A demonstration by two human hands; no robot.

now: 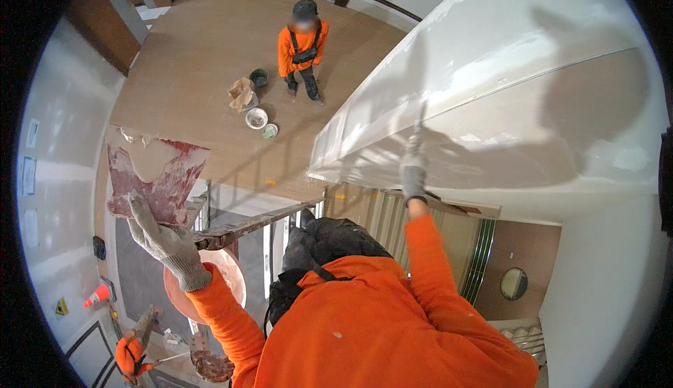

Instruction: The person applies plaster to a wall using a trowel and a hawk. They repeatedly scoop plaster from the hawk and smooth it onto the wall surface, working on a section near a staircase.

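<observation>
My left hand [168, 244], in a pale knit glove, holds a reddish plaster-smeared board [172, 181], a plasterer's hawk, at its near edge. A lump of beige filler [147, 155] lies on its far part. To the right, my gloved right hand [413, 167] is closed round a putty knife [420, 118], its blade seen nearly edge-on. The blade is up against the white boarded surface [491, 72], near a long seam with patches of filler. Its handle is mostly hidden in my grip.
Below my left arm are a plaster-spattered ladder [245, 230] and a round pink tub [235, 276]. On the wooden floor [189, 44] a person [303, 48] in orange stands beside buckets [256, 117] and a paper sack [242, 94]. Another person [131, 354] and a traffic cone [98, 295] are lower left.
</observation>
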